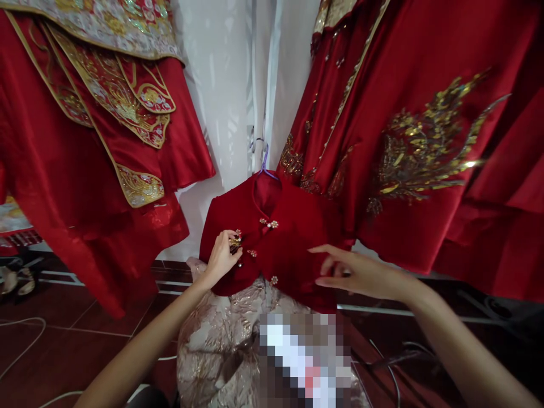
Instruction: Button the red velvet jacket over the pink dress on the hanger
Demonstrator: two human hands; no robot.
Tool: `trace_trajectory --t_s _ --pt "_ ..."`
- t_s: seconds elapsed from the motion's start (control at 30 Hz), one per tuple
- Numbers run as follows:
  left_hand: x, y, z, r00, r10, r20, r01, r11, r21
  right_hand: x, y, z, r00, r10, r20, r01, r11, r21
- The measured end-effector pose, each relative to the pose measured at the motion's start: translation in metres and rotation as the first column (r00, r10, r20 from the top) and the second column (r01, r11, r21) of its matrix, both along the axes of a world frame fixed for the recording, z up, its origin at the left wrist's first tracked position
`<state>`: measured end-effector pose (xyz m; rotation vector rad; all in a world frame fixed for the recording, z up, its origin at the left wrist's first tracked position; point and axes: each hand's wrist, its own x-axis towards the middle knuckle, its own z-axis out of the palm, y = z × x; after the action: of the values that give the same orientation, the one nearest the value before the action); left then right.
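A short red jacket (pixel 293 243) with jewelled fastenings hangs in front of me on a purple hanger (pixel 265 163). At its left front, my left hand (pixel 221 255) is closed, fingertips pinching a gold brooch (pixel 235 243) against the cloth. The fingers partly hide the brooch. Beaded clasps, among them a pearl flower clasp (pixel 272 224) near the collar, dot the front opening. My right hand (pixel 352 272) is open beside the jacket's right front, with index finger and thumb apart and nothing visible between them. A pale gold patterned fabric (pixel 221 334) shows below the jacket.
Red embroidered garments (pixel 170 136) hang at the left, and a red gown (pixel 408 238) with gold sequins hangs close on the right. Behind is a white curtain (pixel 216 85). Cables (pixel 42 326) lie on the dark tiled floor (pixel 102 317). One patch at the bottom is pixelated.
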<state>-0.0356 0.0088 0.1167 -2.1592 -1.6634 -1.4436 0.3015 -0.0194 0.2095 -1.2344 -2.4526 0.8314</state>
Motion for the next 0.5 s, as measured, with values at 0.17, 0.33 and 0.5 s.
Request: trace_trajectory --t_s 0.17,0.33,0.5 --pt "0.004 -0.011 0.004 0.99 0.122 -0.073 -0.119 0.992 0.052 -0.091 0.001 -0.041 0.998 0.006 -0.069 0.013 0.962 0.272" --pt "0.011 -0.012 0.005 0.98 0.181 -0.081 -0.179 0.983 0.033 -0.149 0.012 -0.078 0.943 -0.307 -0.127 0.326 0.775 0.542" --pt "0.01 0.002 0.01 0.971 0.227 -0.073 -0.227 0.974 0.01 -0.154 0.035 -0.095 0.918 -0.396 -0.025 0.326 0.717 0.617"
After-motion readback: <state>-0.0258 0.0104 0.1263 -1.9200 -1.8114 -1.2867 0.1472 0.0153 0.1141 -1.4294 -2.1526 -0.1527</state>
